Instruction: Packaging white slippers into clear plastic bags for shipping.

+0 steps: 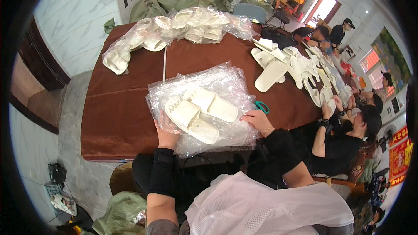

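A pair of cream slide slippers (196,119) lies in a clear plastic bag, on top of a stack of clear plastic bags (235,80) at the table's near edge. My left hand (167,132) is wrapped round the near-left side of the bagged slippers, its fingers partly behind the plastic. On the other side, my right hand (258,121) pinches the right edge of the plastic between thumb and fingers. Just beyond the right hand, teal-handled scissors (262,107) rest by the bags, their blades hidden.
Bagged slippers (152,39) form a curved row along the table's far side. Loose cream slippers (271,76) are heaped at the right, where several people work. The brown tablecloth (126,117) covers the table. Green sacks (174,0) are piled behind it.
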The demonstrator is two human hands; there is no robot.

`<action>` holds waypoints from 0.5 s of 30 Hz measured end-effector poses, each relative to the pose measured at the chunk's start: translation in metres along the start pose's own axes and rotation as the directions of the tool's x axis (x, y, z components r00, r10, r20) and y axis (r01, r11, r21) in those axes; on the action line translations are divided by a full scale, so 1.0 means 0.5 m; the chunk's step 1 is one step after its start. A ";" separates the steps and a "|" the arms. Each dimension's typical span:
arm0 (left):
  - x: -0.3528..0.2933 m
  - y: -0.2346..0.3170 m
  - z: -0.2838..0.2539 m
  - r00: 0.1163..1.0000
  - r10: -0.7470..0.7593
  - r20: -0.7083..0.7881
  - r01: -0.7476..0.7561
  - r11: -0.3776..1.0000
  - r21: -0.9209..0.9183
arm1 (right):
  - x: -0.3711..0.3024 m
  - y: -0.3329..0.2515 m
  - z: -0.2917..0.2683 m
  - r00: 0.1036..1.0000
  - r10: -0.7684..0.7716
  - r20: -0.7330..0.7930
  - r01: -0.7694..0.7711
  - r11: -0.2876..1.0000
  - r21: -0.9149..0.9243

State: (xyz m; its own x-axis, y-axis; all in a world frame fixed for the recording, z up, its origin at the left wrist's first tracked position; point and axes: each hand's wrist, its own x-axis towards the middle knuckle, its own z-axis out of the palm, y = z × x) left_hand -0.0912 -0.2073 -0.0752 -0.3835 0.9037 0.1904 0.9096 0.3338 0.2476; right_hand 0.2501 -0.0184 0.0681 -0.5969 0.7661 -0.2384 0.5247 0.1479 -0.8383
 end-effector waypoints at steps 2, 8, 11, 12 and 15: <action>0.001 0.008 -0.008 1.000 -0.005 0.006 0.005 1.000 -0.011 | -0.027 -0.031 -0.022 0.999 -0.010 0.032 0.001 0.968 0.252; -0.004 0.001 -0.001 0.999 -0.031 0.023 0.029 0.995 0.092 | -0.049 -0.039 -0.043 0.927 -0.238 0.290 -0.028 0.727 0.687; 0.006 0.010 -0.010 1.000 -0.018 -0.022 0.019 0.998 0.054 | -0.050 -0.034 -0.060 0.930 -0.244 0.276 0.034 0.802 0.597; 0.004 0.009 -0.009 1.000 -0.017 -0.022 0.018 0.998 0.054 | -0.051 -0.036 -0.065 0.928 -0.261 0.267 0.030 0.764 0.644; 0.000 0.004 -0.011 0.999 -0.024 -0.030 0.026 0.997 0.071 | -0.022 -0.033 -0.054 0.933 -0.188 0.308 0.062 0.924 0.376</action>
State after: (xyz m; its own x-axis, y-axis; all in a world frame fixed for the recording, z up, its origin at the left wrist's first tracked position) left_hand -0.0902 -0.2083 -0.0694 -0.4101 0.8869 0.2127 0.9082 0.3757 0.1847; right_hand 0.2644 -0.0127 0.0979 -0.8421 0.4943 -0.2159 0.2196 -0.0514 -0.9742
